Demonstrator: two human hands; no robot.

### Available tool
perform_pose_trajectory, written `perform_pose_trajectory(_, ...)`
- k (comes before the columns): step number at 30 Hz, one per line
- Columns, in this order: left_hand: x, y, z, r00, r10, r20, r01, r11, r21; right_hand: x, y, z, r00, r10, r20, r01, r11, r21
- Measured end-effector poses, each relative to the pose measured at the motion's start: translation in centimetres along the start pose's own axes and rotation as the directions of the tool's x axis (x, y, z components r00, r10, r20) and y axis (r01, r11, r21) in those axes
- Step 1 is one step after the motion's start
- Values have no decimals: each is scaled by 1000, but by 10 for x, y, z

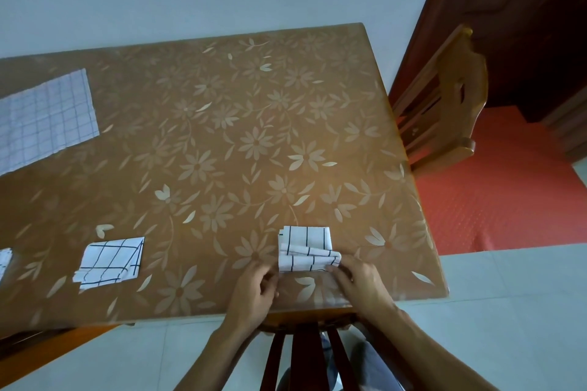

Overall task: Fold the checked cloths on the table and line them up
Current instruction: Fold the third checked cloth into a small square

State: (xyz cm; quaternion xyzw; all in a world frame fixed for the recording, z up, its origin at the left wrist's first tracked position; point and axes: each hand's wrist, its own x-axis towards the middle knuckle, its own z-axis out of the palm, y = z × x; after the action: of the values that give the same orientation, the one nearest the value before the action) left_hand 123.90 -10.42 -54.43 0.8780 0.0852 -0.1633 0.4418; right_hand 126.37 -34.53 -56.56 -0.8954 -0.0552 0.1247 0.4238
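Standing by the table (pixel 222 105) here: the cloth being worked on (pixel 305 249) sits lower middle of the frame, near the front edge, already down to a small square with a loose flap bunched across it. The left hand (pixel 254 289) has its fingers curled at the cloth's left edge, looks like a pinch, and the right hand (pixel 355 279) has fingertips on the lower right corner, pinching or pressing the flap, hard to say which.

This stuff looks thin, soft and light, zero stiffness, so I'd guess it springs back open unless the crease gets pressed flat. Corners and edges are the places to grab. The tabletop looks glossy, so it'll probably slide around easily.

1 folded cloth (pixel 109 262) lies lower left, another sliver (pixel 3 259) at the far left edge, and 1 unfolded cloth (pixel 44 117) upper left, well apart. A wooden chair (pixel 444 95) stands at the right. Nothing's blocking the hands.
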Motion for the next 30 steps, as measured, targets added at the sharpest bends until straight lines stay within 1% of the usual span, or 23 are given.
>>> perform_pose_trajectory(2,3,-5,2,1000,-22,14,21,999,48,7,-2,0,997,77,18,-76,997,-14)
perform_pose_trajectory(4,8,-6,2,998,-61,5,61,996,68,14,-2,-1,993,118,24,-117,993,-34)
perform_pose_trajectory(7,19,0,1,994,-106,3,106,994,12,22,-4,0,985,168,23,-167,985,-40)
perform_pose_trajectory(10,24,6,0,992,-125,9,125,992,3,27,-6,1,973,230,-2,-230,973,-10)
perform_pose_trajectory(13,25,7,1,988,-156,14,156,988,8,32,-10,1,963,266,-33,-266,964,-3)
perform_pose_trajectory(18,24,11,0,985,-171,4,171,985,37,37,-16,3,949,306,-73,-311,948,-65)
perform_pose_trajectory(21,25,12,2,983,-181,-19,182,976,117,34,-19,5,942,316,-112,-324,943,-70)
perform_pose_trajectory(25,28,10,9,977,-187,-106,205,957,204,29,-21,12,943,297,-150,-314,944,-107)
perform_pose_trajectory(26,28,12,11,974,-182,-131,210,945,250,29,-21,13,944,293,-151,-312,943,-119)
perform_pose_trajectory(28,27,13,19,969,-117,-216,197,895,401,29,-21,16,944,287,-161,-309,942,-131)
perform_pose_trajectory(29,28,12,24,966,-53,-254,171,865,471,29,-21,17,943,287,-167,-310,942,-129)
perform_pose_trajectory(30,28,12,28,961,41,-273,113,844,524,28,-21,19,942,285,-177,-309,942,-127)
